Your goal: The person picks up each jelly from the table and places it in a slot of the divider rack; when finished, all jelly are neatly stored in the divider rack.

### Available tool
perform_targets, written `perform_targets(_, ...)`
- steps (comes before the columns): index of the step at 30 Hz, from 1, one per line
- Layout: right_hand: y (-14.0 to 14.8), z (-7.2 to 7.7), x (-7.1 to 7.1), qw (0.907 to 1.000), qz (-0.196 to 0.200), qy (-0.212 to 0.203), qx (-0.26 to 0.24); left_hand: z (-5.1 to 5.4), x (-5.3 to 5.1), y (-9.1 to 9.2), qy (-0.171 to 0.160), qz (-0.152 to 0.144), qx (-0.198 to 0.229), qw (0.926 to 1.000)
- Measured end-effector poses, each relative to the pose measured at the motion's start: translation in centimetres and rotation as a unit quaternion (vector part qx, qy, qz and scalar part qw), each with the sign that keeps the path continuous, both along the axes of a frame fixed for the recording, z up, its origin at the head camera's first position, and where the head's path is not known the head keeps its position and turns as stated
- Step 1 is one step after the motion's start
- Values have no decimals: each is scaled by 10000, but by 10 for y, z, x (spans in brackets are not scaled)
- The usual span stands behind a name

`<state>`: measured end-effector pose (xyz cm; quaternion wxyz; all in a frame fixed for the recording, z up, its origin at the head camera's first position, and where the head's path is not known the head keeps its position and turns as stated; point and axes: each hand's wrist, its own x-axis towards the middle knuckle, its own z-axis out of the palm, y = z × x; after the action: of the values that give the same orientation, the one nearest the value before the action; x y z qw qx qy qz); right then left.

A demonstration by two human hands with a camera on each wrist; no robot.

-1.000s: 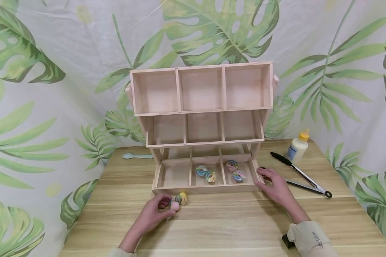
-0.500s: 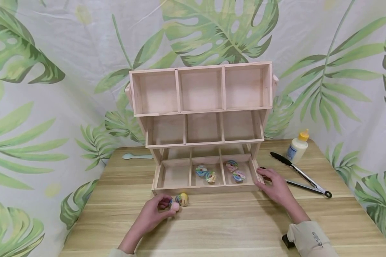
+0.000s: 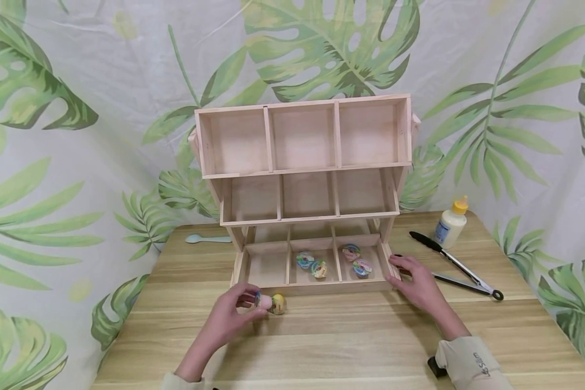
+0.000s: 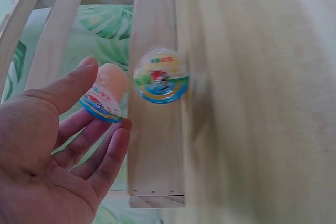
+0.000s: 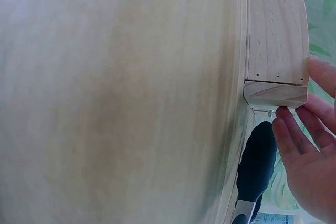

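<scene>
Left fingers [image 4: 111, 161] hold one jelly cup [image 4: 111, 83]; bottom tray [image 3: 267, 266] holds four

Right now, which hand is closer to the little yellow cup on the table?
The left hand: it pinches the pink cup just beside the yellow cup. The right hand is farther, at the right end of the bottom tray.

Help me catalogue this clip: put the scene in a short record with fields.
Left hand: holds pink cup
Right hand: holds lower right corner of wooden rack
Yellow cup: on table, in front of rack
Bottom tier, middle: two cups
Bottom tier, right: two more cups
Table, right: tongs, bottle
Table, left: spoon
</scene>
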<state>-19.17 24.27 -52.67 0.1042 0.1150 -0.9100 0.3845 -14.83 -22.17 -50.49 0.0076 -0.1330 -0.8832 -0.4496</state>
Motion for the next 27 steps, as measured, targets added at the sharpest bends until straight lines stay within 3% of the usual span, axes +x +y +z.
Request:
perform_targets(9,0,-1,0,10000,-1,-5,-59,12,-20,2,445,132,578,9972)
perform_targets(15,1,-1,0,10000,-20,-7,-26,12,-31,6,523,297,395,9974)
perform_targets(27,1,-2,-2,10000,-25,36,-2,4,-52,12,689,319,88,9971)
